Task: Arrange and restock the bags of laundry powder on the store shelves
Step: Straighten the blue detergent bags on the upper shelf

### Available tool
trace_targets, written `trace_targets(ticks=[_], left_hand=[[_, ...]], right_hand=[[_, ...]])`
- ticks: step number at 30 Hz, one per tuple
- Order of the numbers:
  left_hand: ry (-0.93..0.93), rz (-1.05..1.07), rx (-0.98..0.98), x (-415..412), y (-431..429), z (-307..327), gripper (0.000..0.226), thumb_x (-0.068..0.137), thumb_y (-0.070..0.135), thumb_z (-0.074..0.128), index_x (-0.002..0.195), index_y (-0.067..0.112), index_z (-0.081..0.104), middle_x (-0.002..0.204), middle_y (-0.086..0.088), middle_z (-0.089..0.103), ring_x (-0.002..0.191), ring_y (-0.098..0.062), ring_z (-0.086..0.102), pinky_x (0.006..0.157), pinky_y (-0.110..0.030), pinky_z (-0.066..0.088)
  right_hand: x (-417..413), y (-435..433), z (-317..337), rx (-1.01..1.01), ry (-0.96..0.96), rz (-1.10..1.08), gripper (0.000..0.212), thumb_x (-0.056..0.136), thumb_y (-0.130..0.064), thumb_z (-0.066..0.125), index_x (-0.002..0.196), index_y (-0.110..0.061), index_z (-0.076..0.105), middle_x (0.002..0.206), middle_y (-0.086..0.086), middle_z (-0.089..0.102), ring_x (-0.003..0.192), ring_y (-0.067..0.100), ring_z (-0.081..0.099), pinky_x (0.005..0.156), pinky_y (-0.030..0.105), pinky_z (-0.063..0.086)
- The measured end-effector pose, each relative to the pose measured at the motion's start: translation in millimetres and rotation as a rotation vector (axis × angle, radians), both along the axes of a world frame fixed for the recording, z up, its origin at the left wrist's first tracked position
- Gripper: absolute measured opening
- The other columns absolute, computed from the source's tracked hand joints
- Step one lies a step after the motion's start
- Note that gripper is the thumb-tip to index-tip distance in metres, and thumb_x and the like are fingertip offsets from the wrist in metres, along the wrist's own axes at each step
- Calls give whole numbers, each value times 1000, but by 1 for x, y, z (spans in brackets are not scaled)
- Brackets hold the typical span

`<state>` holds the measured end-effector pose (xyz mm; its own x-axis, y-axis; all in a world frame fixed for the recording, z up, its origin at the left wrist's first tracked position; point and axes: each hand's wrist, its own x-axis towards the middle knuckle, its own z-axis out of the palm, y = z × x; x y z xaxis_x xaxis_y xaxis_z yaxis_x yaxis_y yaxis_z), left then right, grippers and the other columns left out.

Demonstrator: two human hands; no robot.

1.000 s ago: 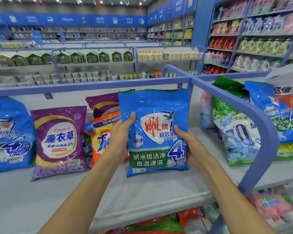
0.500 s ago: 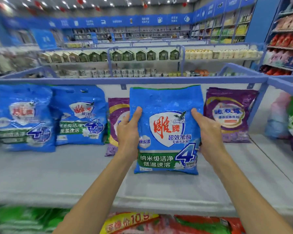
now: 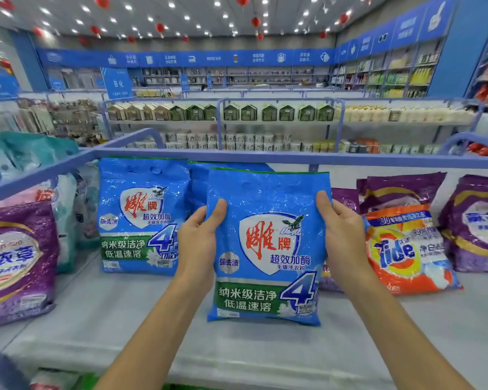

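Blue bag (image 3: 268, 246) now beside twin (image 3: 141, 215), between left hand (image 3: 199, 243), right hand (image 3: 343, 237)

Upright blue laundry powder bag (image 3: 266, 249) above the grey shelf (image 3: 124, 327), beside matching blue bag (image 3: 141, 218).

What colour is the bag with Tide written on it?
The plastic Tide bag is mainly orange, seen in the head view.
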<state>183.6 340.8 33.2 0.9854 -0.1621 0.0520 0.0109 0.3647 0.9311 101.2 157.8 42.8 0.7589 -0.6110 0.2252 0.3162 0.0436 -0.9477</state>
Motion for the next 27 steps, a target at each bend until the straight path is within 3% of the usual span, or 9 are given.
trace_targets(ticks=[3, 6, 10, 13, 15, 19, 21, 25, 27], left_hand=[[-35, 44, 15, 32, 29, 2, 8, 94, 26, 70, 95, 19, 68, 88, 9, 79, 79, -11, 75, 82, -42, 62], [-18, 87, 22, 65, 42, 16, 54, 87, 40, 78, 132, 16, 61, 128, 6, 68, 114, -15, 67, 103, -42, 51], [-51, 74, 101, 99, 41, 25, 9, 96, 29, 69, 89, 24, 69, 90, 5, 74, 86, -21, 72, 90, -52, 57], [-50, 47, 127, 108, 34, 22, 14, 98, 27, 68, 86, 20, 70, 87, -3, 75, 81, -25, 68, 89, -59, 55], [-75, 58, 149, 110, 31, 16, 13, 98, 28, 67, 90, 18, 71, 99, -13, 76, 84, -26, 70, 88, -59, 57], [-187, 60, 254, 98, 47, -1, 24, 98, 29, 66, 119, 18, 62, 115, 4, 71, 94, 8, 69, 80, -17, 56], [-193, 3, 344, 89, 65, -13, 49, 93, 25, 73, 137, 20, 52, 121, 6, 70, 104, 2, 69, 84, -18, 55], [-97, -148, 652, 59, 95, -51, 85, 66, 18, 95, 137, 25, 48, 116, 7, 70, 96, -8, 72, 88, -31, 58], [-167, -170, 835, 44, 95, -63, 79, 64, 11, 95, 128, 27, 51, 111, 17, 66, 93, 8, 62, 81, -11, 50]], right_hand=[[29, 29, 4, 0, 25, -5, 33, 104, -35, 56, 94, -8, 70, 90, 12, 79, 76, 26, 76, 66, 43, 63], [70, 43, 6, 4, 31, -18, 48, 103, -41, 59, 90, 5, 59, 92, 37, 63, 75, 36, 58, 67, 50, 50], [122, 33, 4, -18, 93, -57, 66, 92, -53, 61, 94, 13, 52, 93, 45, 53, 80, 25, 50, 68, 42, 38], [132, 23, -3, -11, 136, -83, 47, 100, -43, 60, 89, 3, 59, 82, 19, 58, 75, 26, 52, 67, 39, 40], [127, 20, -10, -12, 152, -75, 44, 99, -44, 61, 90, -1, 64, 85, 20, 64, 78, 29, 58, 71, 43, 47], [92, 22, -14, -60, 207, 42, 32, 99, -41, 64, 112, -12, 69, 107, 4, 78, 94, 15, 75, 76, 31, 60], [69, 28, -19, -90, 305, 157, 37, 93, -29, 72, 124, -11, 62, 106, -3, 77, 88, 7, 76, 68, 22, 60], [34, 38, -52, -282, 524, 356, 57, 75, -11, 90, 116, -28, 54, 106, -21, 66, 83, -16, 68, 68, 7, 52], [30, 41, -61, -409, 592, 329, 67, 69, -20, 95, 119, -32, 52, 107, -27, 62, 87, -19, 64, 70, 5, 51]])
